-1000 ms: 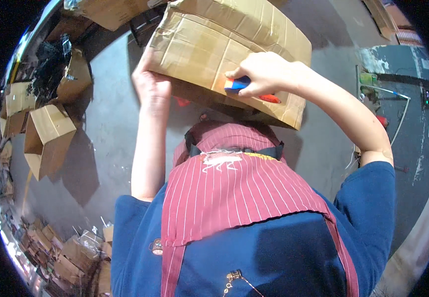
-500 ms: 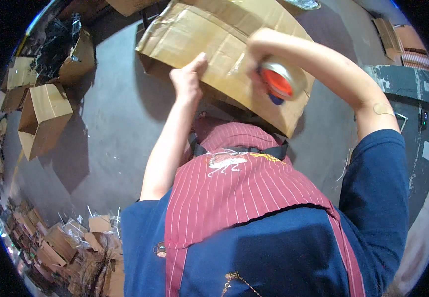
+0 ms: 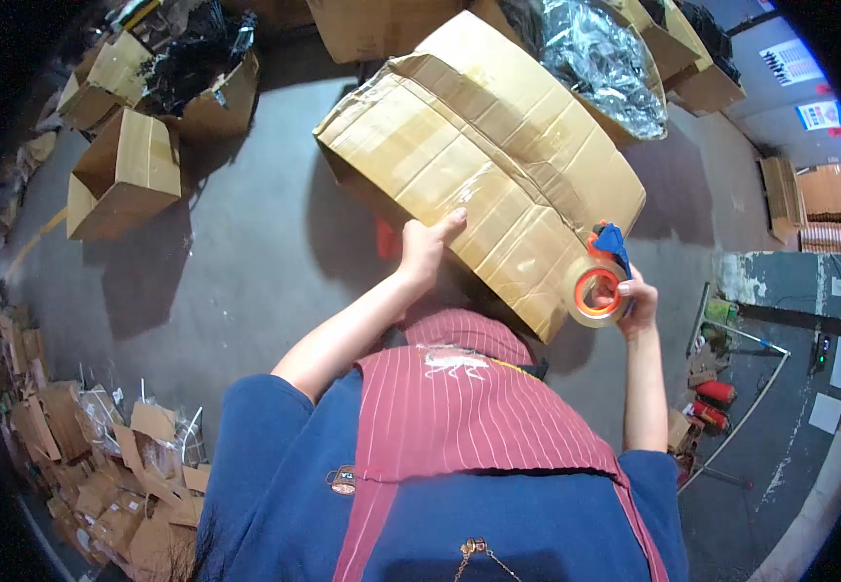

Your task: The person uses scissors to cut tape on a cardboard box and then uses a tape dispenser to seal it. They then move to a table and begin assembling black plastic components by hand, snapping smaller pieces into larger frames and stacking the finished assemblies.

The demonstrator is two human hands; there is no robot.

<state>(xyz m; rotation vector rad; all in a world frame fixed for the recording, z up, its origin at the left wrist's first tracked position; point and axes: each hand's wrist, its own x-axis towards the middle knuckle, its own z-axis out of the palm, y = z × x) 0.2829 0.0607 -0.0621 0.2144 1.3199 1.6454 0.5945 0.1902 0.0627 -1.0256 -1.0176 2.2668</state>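
A large, creased cardboard box (image 3: pixel 498 165) is tilted in front of me, with clear tape along its upper face. At its near edge, my left hand (image 3: pixel 427 247) grips the cardboard, thumb on top and the other fingers mostly hidden beneath. My right hand (image 3: pixel 642 299) is closed around a tape dispenser (image 3: pixel 579 281) with an orange hub, a roll of clear tape and a blue part at its top. It is held by the box's near right corner; whether it touches the cardboard I cannot tell.
An open carton (image 3: pixel 128 179) stands on the floor at left, near a box of black plastic (image 3: pixel 188 73). Clear plastic (image 3: pixel 600 63) fills a carton behind the big box. Flattened cardboard (image 3: pixel 100 485) is heaped at lower left. Red cylinders (image 3: pixel 714 393) lie at right beside a metal frame.
My right arm has swung from across the box top to its right side, carrying the tape dispenser. My left hand stays at the near edge. The view has shifted, showing more beyond the box.
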